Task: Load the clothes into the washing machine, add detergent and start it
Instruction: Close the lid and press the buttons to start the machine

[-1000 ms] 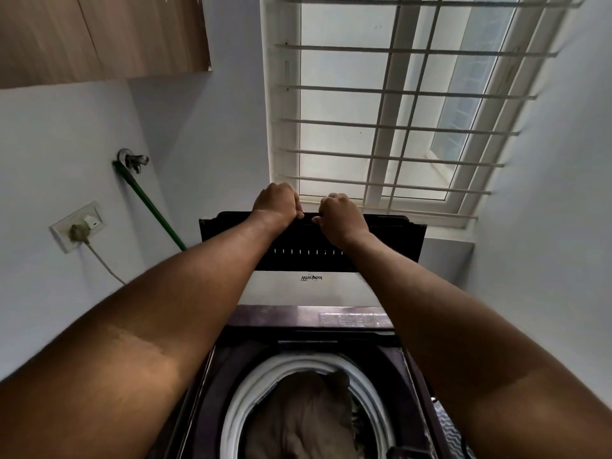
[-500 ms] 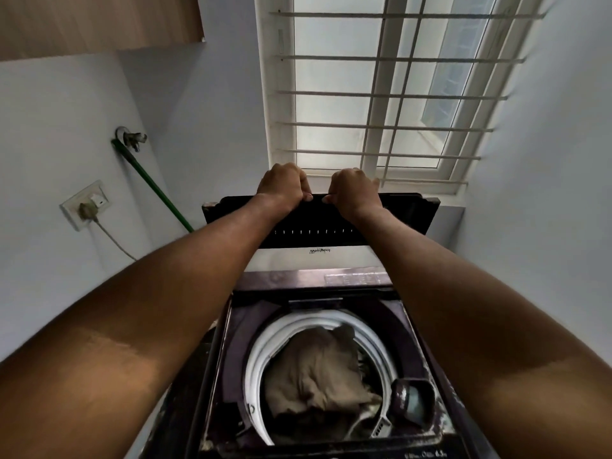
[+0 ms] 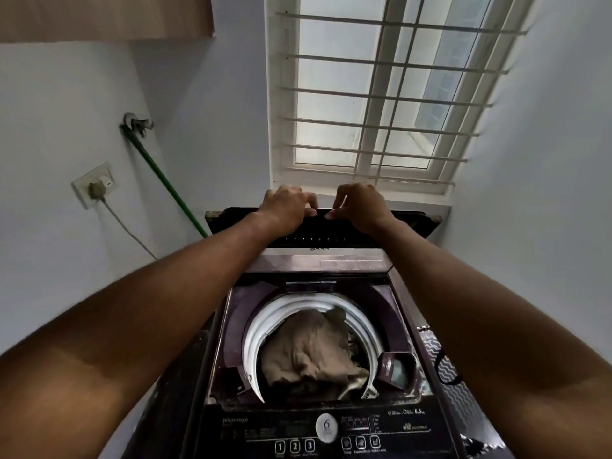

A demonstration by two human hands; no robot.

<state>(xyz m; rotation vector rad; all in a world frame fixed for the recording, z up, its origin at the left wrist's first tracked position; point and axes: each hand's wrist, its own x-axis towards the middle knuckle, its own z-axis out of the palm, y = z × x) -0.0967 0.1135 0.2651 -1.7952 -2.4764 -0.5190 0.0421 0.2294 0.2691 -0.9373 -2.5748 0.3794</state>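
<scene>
At twelve o'clock from the drum, up against the window sill, both my hands sit on the top edge of the raised lid (image 3: 318,228): my left hand (image 3: 287,207) and my right hand (image 3: 359,205) side by side, fingers curled over the rim and gripping it, thumbs nearly meeting in the middle. Compared with a second ago my view has tipped downward, so the whole washing machine (image 3: 402,306) now shows, down to the control panel (image 3: 326,432) at six o'clock with its numbered buttons, and the lid edge looks to have come slightly toward me under my grip. The clothes (image 3: 308,352), a brownish bundle, lie inside the white ring of the drum (image 3: 256,329), piled high but within the opening. At about four o'clock from the bundle a small dark compartment (image 3: 395,367) stands open; I judge it the detergent cup, though I cannot tell whether anything is in it. Loading seems done, then, and I read this as the start of pulling the lid down; after that only the buttons remain. Off at ten o'clock a green hose (image 3: 165,183) runs from the wall tap, with a plug in the socket (image 3: 96,188) below it.
</scene>
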